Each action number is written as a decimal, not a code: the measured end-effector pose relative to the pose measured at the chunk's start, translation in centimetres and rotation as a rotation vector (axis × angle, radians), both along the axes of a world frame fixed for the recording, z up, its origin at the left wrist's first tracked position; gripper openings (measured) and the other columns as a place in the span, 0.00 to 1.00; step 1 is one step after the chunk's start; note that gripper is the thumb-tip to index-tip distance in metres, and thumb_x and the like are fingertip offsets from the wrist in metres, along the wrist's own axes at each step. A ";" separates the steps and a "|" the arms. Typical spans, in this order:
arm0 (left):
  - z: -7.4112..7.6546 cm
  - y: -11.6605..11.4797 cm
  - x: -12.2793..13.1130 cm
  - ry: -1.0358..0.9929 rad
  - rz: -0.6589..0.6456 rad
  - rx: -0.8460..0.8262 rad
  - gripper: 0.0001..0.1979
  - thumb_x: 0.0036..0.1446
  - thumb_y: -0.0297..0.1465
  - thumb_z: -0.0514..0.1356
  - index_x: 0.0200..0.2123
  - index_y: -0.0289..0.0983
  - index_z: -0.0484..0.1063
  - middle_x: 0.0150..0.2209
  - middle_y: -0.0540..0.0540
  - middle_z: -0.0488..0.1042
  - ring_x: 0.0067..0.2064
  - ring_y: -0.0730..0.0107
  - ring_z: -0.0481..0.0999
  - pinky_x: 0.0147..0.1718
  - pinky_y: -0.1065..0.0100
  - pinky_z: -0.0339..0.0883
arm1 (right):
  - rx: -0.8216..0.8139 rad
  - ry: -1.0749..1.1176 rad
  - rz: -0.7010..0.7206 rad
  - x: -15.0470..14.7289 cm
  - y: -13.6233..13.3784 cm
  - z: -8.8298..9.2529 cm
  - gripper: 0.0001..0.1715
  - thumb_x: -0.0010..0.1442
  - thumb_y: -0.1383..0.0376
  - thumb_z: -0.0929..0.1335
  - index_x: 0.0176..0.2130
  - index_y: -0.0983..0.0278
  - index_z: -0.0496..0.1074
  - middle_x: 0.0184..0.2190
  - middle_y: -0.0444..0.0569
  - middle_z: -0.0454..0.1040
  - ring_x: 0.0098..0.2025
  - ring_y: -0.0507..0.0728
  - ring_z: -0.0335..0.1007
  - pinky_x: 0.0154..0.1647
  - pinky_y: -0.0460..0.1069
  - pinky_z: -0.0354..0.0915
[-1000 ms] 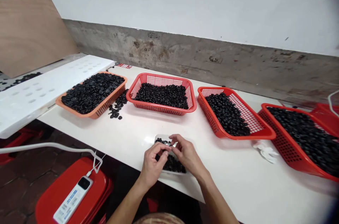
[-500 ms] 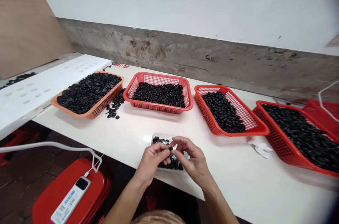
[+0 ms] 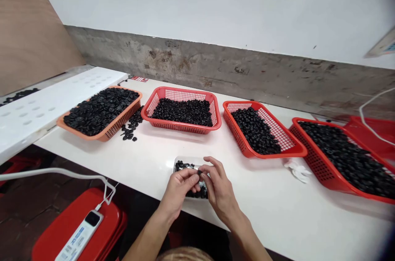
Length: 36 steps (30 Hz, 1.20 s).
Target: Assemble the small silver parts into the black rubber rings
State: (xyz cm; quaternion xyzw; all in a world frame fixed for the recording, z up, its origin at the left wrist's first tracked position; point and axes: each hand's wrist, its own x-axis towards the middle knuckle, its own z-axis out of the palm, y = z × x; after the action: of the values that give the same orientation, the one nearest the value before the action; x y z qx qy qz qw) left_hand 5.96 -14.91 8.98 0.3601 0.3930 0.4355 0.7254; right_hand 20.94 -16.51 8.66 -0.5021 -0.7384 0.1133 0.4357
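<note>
My left hand (image 3: 181, 189) pinches a small black part (image 3: 199, 172) between thumb and forefinger. From the right, my right hand (image 3: 219, 187) closes its thumb and forefinger on the same part, its other fingers raised. Fingertips cover most of the part, so its exact kind cannot be made out. Below both hands sits a small white tray (image 3: 175, 162) near the table's front edge. Small black pieces (image 3: 182, 165) lie in it along with shiny metal bits (image 3: 202, 190), partly hidden by my hands.
Behind stand an orange basket (image 3: 106, 132) of flat black pieces and red baskets (image 3: 182, 126) (image 3: 247, 146) (image 3: 327, 176) of black parts. Loose black pieces (image 3: 129, 131) and a crumpled tissue (image 3: 298, 170) lie on the table (image 3: 148, 162). A power bank (image 3: 80, 236) rests on a red stool (image 3: 43, 244).
My right hand has turned more upright, and its thumb and forefinger have closed in on the small black part. The whole view has shifted slightly.
</note>
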 end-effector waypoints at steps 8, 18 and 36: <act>0.0 -0.3 0.4 0.002 -0.013 0.009 0.17 0.51 0.41 0.69 0.35 0.32 0.81 0.23 0.48 0.72 0.27 0.74 0.67 0.29 0.71 0.59 | 0.176 -0.211 -0.058 0.8 -0.9 -0.6 0.17 0.68 0.72 0.61 0.51 0.59 0.72 0.53 0.58 0.71 0.43 0.56 0.74 0.40 0.50 0.72; 0.3 -0.4 0.6 -0.072 -0.053 -0.072 0.16 0.48 0.40 0.72 0.33 0.32 0.81 0.25 0.48 0.73 0.27 0.76 0.67 0.30 0.72 0.60 | 0.277 -0.216 -0.004 2.0 -1.3 -0.7 0.26 0.65 0.76 0.62 0.56 0.54 0.73 0.49 0.54 0.75 0.39 0.55 0.75 0.39 0.51 0.73; -0.1 -0.7 0.1 -0.026 -0.081 -0.037 0.16 0.48 0.39 0.72 0.37 0.33 0.82 0.31 0.44 0.77 0.32 0.70 0.72 0.35 0.68 0.64 | -0.035 0.145 0.054 1.6 -1.8 -0.1 0.13 0.68 0.71 0.61 0.48 0.60 0.70 0.47 0.54 0.75 0.53 0.57 0.72 0.52 0.52 0.71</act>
State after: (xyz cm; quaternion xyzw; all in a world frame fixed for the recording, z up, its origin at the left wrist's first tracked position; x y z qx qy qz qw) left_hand 6.08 -15.63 8.88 0.3564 0.3766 0.4029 0.7542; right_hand 22.53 -18.35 8.52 -0.4801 -0.7161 0.1739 0.4760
